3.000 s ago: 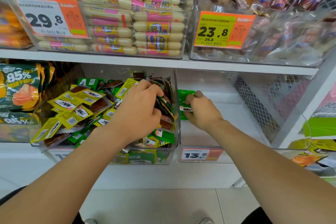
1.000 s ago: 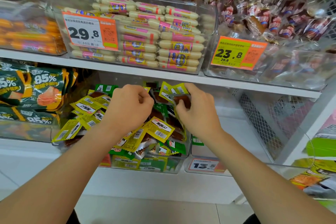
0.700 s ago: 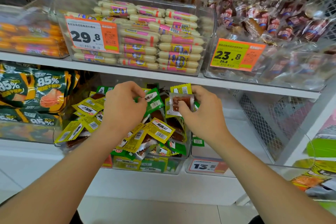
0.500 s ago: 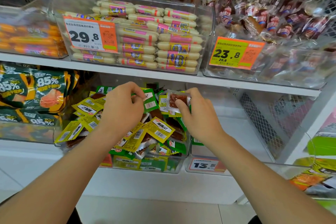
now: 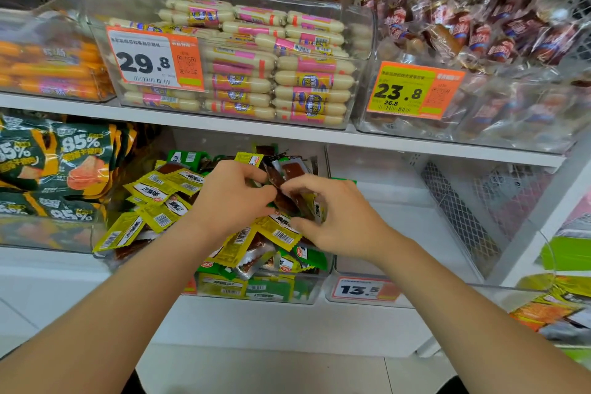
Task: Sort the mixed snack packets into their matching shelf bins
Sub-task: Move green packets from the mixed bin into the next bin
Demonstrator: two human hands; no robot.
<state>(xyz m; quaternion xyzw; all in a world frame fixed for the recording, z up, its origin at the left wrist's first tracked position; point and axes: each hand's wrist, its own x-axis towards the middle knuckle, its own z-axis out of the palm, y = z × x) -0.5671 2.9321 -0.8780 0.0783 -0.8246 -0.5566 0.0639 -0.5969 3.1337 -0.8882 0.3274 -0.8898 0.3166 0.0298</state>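
Reaching in from below, two bare arms meet over the mixed bin (image 5: 256,293) on the low shelf. The left hand (image 5: 230,201) lies on the pile with bent fingers. Its grip is hidden, so I cannot tell if it holds anything. The right hand (image 5: 347,221) has its grip closed on a brown packet (image 5: 287,203), pinched between finger and thumb just above the pile.

Yellow packets (image 5: 160,193) and green packets (image 5: 187,157) lie jumbled together in this bin, with brown ones poking out between them. They are small, flat and shiny, with zigzag ends and bar codes, and they look slippery.

The next bin (image 5: 399,221), to the right, looks almost bare. Only a far packet (image 5: 343,181), green, peeks out behind the right hand. So I think the sorting has only just started, and most of the pile has to be picked through. Higher up, the top shelf holds sausage sticks (image 5: 287,73) in clear boxes.
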